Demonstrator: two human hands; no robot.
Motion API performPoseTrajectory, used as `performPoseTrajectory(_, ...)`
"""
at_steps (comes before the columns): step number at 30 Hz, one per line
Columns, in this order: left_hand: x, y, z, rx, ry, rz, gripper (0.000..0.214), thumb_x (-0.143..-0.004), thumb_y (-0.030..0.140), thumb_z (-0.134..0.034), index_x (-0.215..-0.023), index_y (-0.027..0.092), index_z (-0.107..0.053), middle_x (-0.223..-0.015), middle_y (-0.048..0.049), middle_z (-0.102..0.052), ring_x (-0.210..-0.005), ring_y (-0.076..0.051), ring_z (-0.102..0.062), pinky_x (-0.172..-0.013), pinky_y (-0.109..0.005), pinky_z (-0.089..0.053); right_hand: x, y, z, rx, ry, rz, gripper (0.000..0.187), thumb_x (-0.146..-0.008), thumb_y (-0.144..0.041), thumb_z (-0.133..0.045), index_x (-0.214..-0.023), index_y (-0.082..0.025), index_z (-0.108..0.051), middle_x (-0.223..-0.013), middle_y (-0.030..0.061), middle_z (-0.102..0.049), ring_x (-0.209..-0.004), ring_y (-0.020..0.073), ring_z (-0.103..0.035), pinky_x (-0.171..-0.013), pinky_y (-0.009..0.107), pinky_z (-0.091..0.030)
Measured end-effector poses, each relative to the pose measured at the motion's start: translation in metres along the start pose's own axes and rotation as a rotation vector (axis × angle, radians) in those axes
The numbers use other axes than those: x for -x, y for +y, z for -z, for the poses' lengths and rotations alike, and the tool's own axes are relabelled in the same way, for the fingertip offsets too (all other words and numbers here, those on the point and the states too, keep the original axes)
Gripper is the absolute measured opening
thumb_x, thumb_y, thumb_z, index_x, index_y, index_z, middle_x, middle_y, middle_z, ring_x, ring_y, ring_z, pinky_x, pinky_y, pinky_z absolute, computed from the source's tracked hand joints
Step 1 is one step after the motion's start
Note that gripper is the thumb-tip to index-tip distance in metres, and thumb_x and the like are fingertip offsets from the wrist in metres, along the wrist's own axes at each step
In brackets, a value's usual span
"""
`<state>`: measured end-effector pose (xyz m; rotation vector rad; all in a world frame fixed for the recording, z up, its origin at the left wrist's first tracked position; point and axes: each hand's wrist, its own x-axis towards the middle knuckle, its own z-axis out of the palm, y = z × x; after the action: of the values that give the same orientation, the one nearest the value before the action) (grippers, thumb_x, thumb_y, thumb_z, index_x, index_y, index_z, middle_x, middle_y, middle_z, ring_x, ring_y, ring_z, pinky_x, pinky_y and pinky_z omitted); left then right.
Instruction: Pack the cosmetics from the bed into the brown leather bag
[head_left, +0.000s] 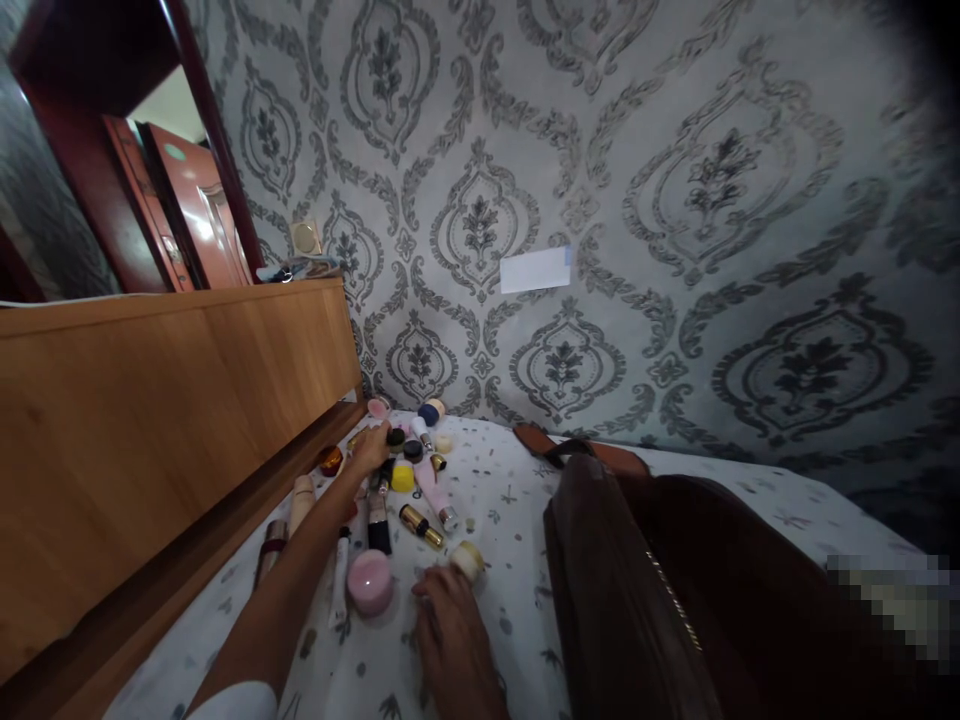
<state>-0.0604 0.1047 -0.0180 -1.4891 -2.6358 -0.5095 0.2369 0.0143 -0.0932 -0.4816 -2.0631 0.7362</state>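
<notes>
My left hand (pixel 370 449) reaches in among the far cosmetics, beside a dark-lidded jar (pixel 395 437). Its fingers are too small and covered to show whether they hold anything. Low in the middle, my right hand (pixel 451 625) rests palm down on the cloth with loosely bent fingers. A cream jar with a gold band (pixel 467 561) stands right by its knuckles; whether they touch is unclear. Left of this hand sits a pink round jar (pixel 370 582). Between the hands lie a gold and black lipstick tube (pixel 421 526), a pink squeeze tube (pixel 433 490) and a yellow-lidded jar (pixel 403 477).
A large brown leather bag (pixel 615 580) takes up the right side. A wooden panel (pixel 187 370) borders the left, and the patterned wall (pixel 480 200) rises behind. Along my left forearm lie a bottle (pixel 272 548), a white tube (pixel 340 580) and an amber jar (pixel 330 460).
</notes>
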Motion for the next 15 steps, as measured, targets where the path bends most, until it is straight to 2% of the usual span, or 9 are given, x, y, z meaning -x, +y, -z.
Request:
performPoseTrajectory(7,0.001,-0.004,-0.001,-0.026,0.062,-0.022,0.025,-0.085,0.015,-0.052,-0.108,0.02,-0.058,-0.115,-0.0092,-0.063,-0.113,-0.024,-0.055,-0.094,-0.031,-0.039,-0.001,0.0,0.006,0.0,-0.044,0.009,0.028,-0.082,-0.001,-0.045,-0.092,-0.021,-0.062,-0.098,0.0056,-0.064,-0.097,0.0213,-0.06,-0.087,0.033,-0.049)
performPoseTrajectory(12,0.0,-0.006,-0.009,0.013,0.079,-0.019,0.029,-0.082,0.007,-0.05,-0.107,0.02,-0.059,-0.116,-0.008,-0.064,-0.114,-0.021,-0.054,-0.096,-0.03,-0.038,0.001,0.008,0.002,0.069,0.008,0.096,0.027,-0.084,-0.003,-0.046,-0.096,-0.021,-0.062,-0.102,0.0066,-0.065,-0.101,0.0219,-0.061,-0.09,0.034,-0.049)
performPoseTrajectory(15,-0.004,-0.013,-0.011,0.054,0.069,0.012,0.031,-0.083,0.008,-0.051,-0.11,0.02,-0.059,-0.114,-0.0075,-0.065,-0.11,-0.021,-0.056,-0.094,-0.032,-0.039,0.001,0.011,0.0,0.081,0.021,0.115,0.027,-0.082,-0.002,-0.047,-0.095,-0.021,-0.061,-0.101,0.0058,-0.065,-0.099,0.0213,-0.061,-0.087,0.032,-0.05)
